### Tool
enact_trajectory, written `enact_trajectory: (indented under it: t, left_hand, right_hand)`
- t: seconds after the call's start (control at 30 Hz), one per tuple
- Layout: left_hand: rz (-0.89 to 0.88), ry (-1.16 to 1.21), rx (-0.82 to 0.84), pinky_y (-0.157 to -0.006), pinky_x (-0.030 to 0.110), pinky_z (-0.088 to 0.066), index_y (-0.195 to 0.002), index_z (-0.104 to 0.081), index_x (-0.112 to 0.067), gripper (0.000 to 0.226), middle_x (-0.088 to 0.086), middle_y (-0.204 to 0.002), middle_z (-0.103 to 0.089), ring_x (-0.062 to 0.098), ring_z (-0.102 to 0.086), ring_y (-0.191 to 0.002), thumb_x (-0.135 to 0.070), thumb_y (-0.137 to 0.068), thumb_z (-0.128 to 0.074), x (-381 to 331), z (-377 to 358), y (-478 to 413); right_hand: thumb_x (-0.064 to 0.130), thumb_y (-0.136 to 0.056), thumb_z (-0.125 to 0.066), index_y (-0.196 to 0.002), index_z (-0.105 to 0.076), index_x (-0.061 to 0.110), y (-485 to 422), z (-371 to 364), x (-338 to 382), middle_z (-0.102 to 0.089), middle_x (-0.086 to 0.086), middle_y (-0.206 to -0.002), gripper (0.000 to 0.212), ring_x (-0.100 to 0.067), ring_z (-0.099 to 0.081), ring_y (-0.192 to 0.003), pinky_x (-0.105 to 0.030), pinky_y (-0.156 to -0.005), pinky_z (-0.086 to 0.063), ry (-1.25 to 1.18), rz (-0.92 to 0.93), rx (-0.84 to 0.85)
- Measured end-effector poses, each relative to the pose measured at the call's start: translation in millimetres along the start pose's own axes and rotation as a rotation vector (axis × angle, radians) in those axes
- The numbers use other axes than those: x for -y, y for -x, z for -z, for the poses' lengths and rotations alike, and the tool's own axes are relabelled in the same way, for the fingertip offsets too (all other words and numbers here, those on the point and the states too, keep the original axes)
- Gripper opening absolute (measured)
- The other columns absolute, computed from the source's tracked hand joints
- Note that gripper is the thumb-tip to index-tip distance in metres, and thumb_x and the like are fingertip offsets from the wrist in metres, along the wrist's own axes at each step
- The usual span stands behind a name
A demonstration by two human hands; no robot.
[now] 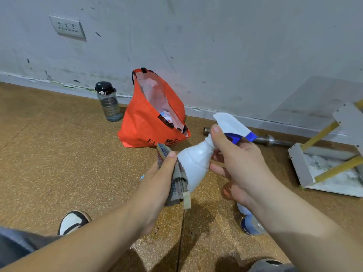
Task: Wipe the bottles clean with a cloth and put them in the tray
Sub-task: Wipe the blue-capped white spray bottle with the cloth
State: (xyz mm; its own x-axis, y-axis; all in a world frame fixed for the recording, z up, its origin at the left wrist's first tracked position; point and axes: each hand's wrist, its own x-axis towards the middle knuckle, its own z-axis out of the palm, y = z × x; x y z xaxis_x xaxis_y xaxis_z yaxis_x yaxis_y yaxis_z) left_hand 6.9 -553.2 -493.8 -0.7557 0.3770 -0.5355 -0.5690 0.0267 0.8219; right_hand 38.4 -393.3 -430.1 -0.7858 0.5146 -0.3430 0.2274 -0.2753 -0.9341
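Gripped at its neck by the right hand (238, 163) — the spray bottle (196, 163); left hand (157, 185) holds a cloth (177, 183) against it.
Wiping seems underway — tray (300, 169) apparently empty.

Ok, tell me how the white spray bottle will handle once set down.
The white spray bottle is smooth plastic, so probably slippery when wiped. Its round body would likely roll if laid flat. Opaque walls hide the fill; weight unclear.
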Motion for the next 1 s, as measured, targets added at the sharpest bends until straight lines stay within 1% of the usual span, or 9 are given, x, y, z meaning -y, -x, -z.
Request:
enact_trajectory:
  t: [0.13, 0.27, 0.37, 0.47, 0.53, 0.63, 0.77, 0.9, 1.0]
  left_hand:
    - [0.092, 0.058, 0.023, -0.062, 0.035, -0.060, -0.126, -0.064, -0.030, 0.050, 0.010, -0.106, -0.079, 0.030, -0.075, -0.084, -0.067, -0.100, -0.043, -11, 0, 4]
    - [0.139, 0.055, 0.030, -0.060, 0.035, -0.060, -0.123, -0.069, -0.027, 0.054, 0.010, -0.103, -0.079, 0.040, -0.074, -0.098, -0.068, -0.099, -0.041, -18, -2, 6]
    - [0.159, 0.075, 0.027, -0.063, 0.035, -0.056, -0.112, -0.074, -0.023, 0.056, 0.010, -0.095, -0.077, 0.033, -0.069, -0.082, -0.068, -0.097, -0.044, -17, -3, 7]
    - [0.176, 0.119, 0.080, -0.061, 0.035, -0.049, -0.097, -0.078, -0.020, 0.058, 0.018, -0.090, -0.070, 0.033, -0.063, -0.078, -0.069, -0.095, -0.046, -15, -5, 11]
    - [0.193, 0.115, 0.132, -0.058, 0.032, -0.045, -0.102, -0.077, -0.013, 0.066, 0.023, -0.094, -0.071, 0.033, -0.064, -0.072, -0.069, -0.095, -0.045, -13, -4, 10]
    - [0.258, 0.073, 0.260, -0.054, 0.029, -0.044, -0.121, -0.071, -0.006, 0.076, 0.032, -0.120, -0.069, 0.035, -0.067, -0.073, -0.071, -0.095, -0.041, -16, -3, 9]
    - [0.323, 0.008, 0.339, -0.051, 0.027, -0.046, -0.111, -0.074, -0.006, 0.070, 0.029, -0.109, -0.073, 0.036, -0.068, -0.071, -0.065, -0.095, -0.042, -18, -2, 11]
    - [0.244, -0.023, 0.173, -0.057, 0.033, -0.052, -0.108, -0.070, -0.007, 0.057, 0.025, -0.098, -0.073, 0.034, -0.068, -0.070, -0.058, -0.099, -0.046, -11, -5, 9]
    - [0.048, -0.053, 0.046, -0.082, 0.036, -0.054, -0.113, -0.074, -0.019, 0.055, 0.005, -0.103, -0.080, 0.023, -0.075, -0.086, -0.060, -0.103, -0.040, -7, -12, 5]
  right_hand:
    - [0.024, -0.097, -0.069, -0.110, -0.074, 0.021, -6, 8, 5, -0.077, 0.006, -0.095, 0.014, -0.014, -0.069, -0.089, -0.037, -0.082, -0.058, 0.199, 0.071, 0.230]
    - [-0.004, -0.077, -0.066, -0.111, -0.068, -0.006, -11, 22, 18, -0.070, -0.013, -0.101, 0.034, -0.029, -0.064, -0.101, -0.054, -0.105, -0.050, 0.179, 0.112, 0.406]
    - [-0.005, -0.076, -0.057, -0.131, -0.062, -0.004, -9, 31, 19, -0.066, -0.027, -0.130, 0.056, -0.042, -0.060, -0.126, -0.053, -0.114, -0.041, 0.144, 0.143, 0.620]
    - [-0.004, -0.078, -0.053, -0.133, -0.063, 0.002, -9, 29, 17, -0.065, -0.024, -0.133, 0.057, -0.036, -0.063, -0.120, -0.044, -0.106, -0.047, 0.146, 0.190, 0.650]
    - [0.002, -0.087, -0.057, -0.132, -0.065, 0.004, -12, 26, 18, -0.068, -0.021, -0.131, 0.046, -0.028, -0.064, -0.111, -0.037, -0.094, -0.051, 0.157, 0.219, 0.645]
    - [0.009, -0.098, -0.063, -0.130, -0.066, 0.000, -15, 26, 19, -0.072, -0.019, -0.117, 0.033, -0.026, -0.065, -0.104, -0.034, -0.088, -0.056, 0.175, 0.221, 0.626]
    - [0.018, -0.095, -0.060, -0.122, -0.070, 0.001, -14, 23, 17, -0.071, -0.007, -0.101, 0.033, -0.018, -0.064, -0.094, -0.026, -0.081, -0.055, 0.227, 0.224, 0.588]
    - [0.023, -0.098, -0.065, -0.105, -0.071, -0.004, -12, 18, 9, -0.068, -0.011, -0.090, 0.029, -0.022, -0.059, -0.084, -0.036, -0.079, -0.049, 0.230, 0.266, 0.465]
    - [0.036, -0.093, -0.074, -0.092, -0.061, -0.012, -8, 11, 1, -0.059, -0.016, -0.083, 0.049, -0.023, -0.052, -0.078, -0.040, -0.075, -0.043, 0.226, 0.232, 0.376]
